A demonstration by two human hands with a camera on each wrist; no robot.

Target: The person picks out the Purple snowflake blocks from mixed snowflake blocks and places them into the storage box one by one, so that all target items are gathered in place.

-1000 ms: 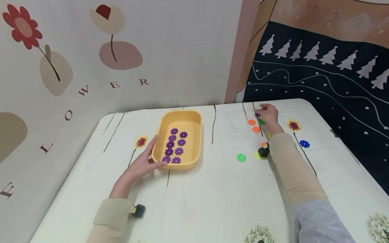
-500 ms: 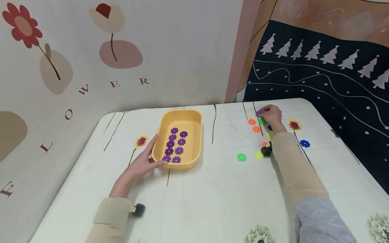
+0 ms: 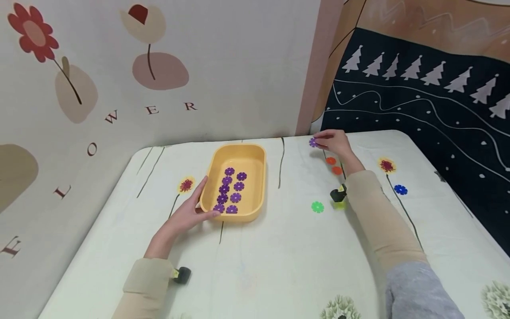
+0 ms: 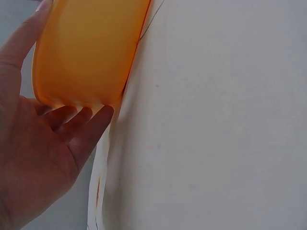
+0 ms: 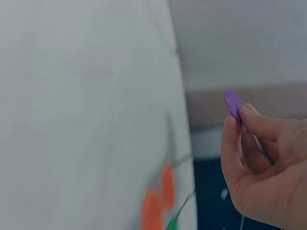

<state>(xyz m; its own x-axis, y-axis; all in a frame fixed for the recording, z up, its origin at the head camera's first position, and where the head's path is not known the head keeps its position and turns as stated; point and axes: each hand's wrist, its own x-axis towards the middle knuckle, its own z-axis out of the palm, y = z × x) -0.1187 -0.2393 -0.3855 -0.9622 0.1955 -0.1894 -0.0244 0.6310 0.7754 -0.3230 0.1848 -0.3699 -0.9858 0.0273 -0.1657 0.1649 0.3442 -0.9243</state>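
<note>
In the head view my left hand (image 3: 190, 217) grips the near left corner of a yellow plastic tray (image 3: 255, 195), its thumb over the near rim. The left wrist view shows its fingers (image 4: 91, 129) against the tray's wall (image 4: 91, 52). Several purple snowflake discs (image 3: 224, 189) lie in two rows inside the tray. At the table's far edge my right hand (image 3: 336, 144) pinches one purple snowflake disc (image 5: 233, 104) between thumb and forefinger, held above the cloth.
Two orange discs (image 3: 334, 165) lie just below the right hand. A green disc (image 3: 317, 207), a yellow disc (image 3: 339, 205) and a blue disc (image 3: 400, 189) lie nearer or farther right. A printed white cloth (image 3: 271, 266) covers the table; a wall hanging stands behind.
My right hand has picked up the purple disc from among the loose ones and moved left with it. The left hand and tray have stayed put.
</note>
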